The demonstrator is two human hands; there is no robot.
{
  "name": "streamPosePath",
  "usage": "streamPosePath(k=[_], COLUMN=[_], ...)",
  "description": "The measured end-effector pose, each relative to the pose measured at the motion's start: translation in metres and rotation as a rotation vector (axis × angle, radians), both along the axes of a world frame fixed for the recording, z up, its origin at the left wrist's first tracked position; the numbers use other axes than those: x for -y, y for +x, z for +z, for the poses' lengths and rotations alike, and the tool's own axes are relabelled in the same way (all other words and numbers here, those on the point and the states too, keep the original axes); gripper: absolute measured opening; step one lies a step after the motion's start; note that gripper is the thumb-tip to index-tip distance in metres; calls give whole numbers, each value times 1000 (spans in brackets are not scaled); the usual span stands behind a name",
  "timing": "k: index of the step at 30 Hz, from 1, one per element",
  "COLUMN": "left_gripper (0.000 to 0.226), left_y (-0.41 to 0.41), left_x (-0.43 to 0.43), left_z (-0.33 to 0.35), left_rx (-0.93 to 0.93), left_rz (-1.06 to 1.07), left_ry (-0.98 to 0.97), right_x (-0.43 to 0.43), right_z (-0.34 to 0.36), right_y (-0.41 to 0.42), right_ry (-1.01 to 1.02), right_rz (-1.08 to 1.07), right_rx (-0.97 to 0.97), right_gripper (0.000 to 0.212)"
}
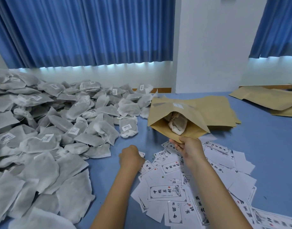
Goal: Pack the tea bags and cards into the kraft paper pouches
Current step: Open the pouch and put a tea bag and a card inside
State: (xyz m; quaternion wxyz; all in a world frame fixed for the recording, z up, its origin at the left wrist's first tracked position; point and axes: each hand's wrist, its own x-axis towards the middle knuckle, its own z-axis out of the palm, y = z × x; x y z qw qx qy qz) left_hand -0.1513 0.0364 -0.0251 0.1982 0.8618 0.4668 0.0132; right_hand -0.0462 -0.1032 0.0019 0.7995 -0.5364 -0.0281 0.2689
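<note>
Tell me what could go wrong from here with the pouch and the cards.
1. The right hand pinches the pouch only at the lower lip of its open mouth. The tea bag lies close to that mouth and could slide out if the pouch tips down.
2. The left hand curls over overlapping cards, so it might lift two at once.
3. Held by one lip, the mouth may sag shut before a card goes in.
</note>
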Motion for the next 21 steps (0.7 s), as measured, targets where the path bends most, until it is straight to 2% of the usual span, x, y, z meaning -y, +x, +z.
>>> streamPosePath(k=[3,6,7,9,10,12,15,18,21], left_gripper=[24,7,8,14,19,26,29,34,25], left_y=[-3,-11,-15,-21,-22,-14,19,64,104], left_x=[-2,2,2,4,8,22,55,73,74], left_z=[-2,3,10,28,38,56,78,89,86], left_rx=[186,502,622,799,817,752,769,768,581], left_rz=[25,15,28,3,-54,-199,-255,-249,-332], left_ry=[-102,-186,-318,-740,-935,-1092,-975,-572,-220], right_x=[0,2,3,4,4,4,3,2,1], right_z=[1,2,3,3,2,2,2,3,4], right_y=[1,4,5,6,7,7,5,2,-1], right_ry=[-14,-25,-26,-28,-39,-79,-105,-93,-89], right_rz=[5,2,-6,-22,-24,-23,-30,-46,-30], right_rx=[-22,-28,-28,-34,-33,-29,-19,8,37], right_gripper=[22,23,23,22,22,21,21,30,32])
